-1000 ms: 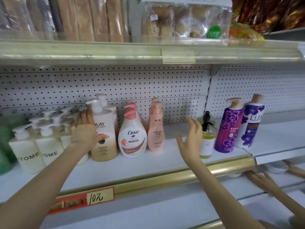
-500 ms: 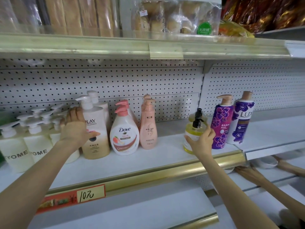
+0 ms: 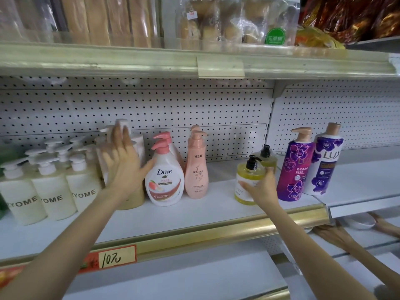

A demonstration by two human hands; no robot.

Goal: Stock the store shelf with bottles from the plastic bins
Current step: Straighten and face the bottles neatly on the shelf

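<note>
Two bare hands reach onto a white store shelf (image 3: 194, 217) lined with pump bottles. The left hand (image 3: 124, 169) lies flat against a beige bottle (image 3: 132, 201) left of centre, its fingers (image 3: 118, 141) straight and spread, grasping nothing. A second pale bottle (image 3: 139, 146) stands right behind the beige one.

The right hand (image 3: 263, 188) grasps the front yellow bottle (image 3: 242, 174), thumb across its label and fingers curled round its right side. That bottle stands on the shelf near the front edge, right of centre. One rear yellow bottle (image 3: 267, 160), black-pumped like the first, stands just behind it.

Toward the left end, three white YOME bottles (image 3: 54, 198) form a front row, with more behind them, their number unclear. Between the hands stand two Dove bottles (image 3: 164, 185) and two peach bottles (image 3: 196, 176), each pair one behind the other. At the right end, one purple Lux bottle (image 3: 296, 167) and one white-and-purple Lux bottle (image 3: 326, 167) stand side by side.

One handwritten price tag (image 3: 118, 257) sits on the gold front rail (image 3: 216, 232). Two hands of another person (image 3: 333, 233) rest on the lower shelf (image 3: 363, 243) at right.
</note>
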